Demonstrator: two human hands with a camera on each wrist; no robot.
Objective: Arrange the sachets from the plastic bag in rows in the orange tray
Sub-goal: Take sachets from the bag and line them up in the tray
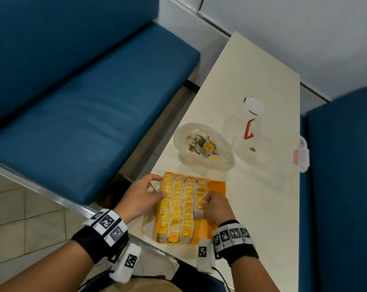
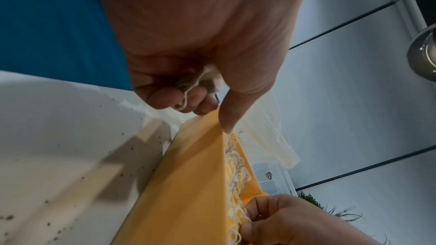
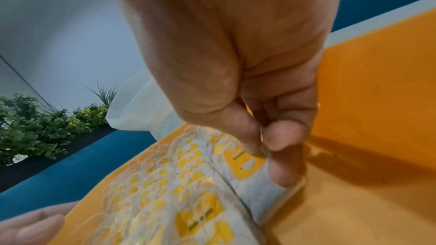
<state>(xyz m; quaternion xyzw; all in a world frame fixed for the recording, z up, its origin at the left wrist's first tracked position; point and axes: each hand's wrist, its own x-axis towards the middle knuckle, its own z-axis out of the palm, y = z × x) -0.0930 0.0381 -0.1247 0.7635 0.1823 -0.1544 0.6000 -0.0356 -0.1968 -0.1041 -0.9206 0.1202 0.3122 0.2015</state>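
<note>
The orange tray (image 1: 217,186) lies at the table's near end with several rows of yellow-tagged sachets (image 1: 178,203) overlapping in it. Its right strip is bare. My right hand (image 1: 205,204) pinches one sachet (image 3: 250,167) between thumb and fingers at the near end of the short rightmost row, low over the tray floor (image 3: 377,100). My left hand (image 1: 155,186) is at the tray's far left rim, with the thumb on the tray wall (image 2: 188,183). Its curled fingers (image 2: 165,98) hold a spare sachet (image 2: 207,79) with a loose string. The plastic bag (image 1: 203,146) lies open behind the tray with several sachets inside.
A clear plastic box with red clasps (image 1: 262,140) stands at the right of the bag, reaching the table's right edge. Blue benches (image 1: 83,112) flank the narrow white table (image 1: 252,207). The table's left edge runs just beside my left hand.
</note>
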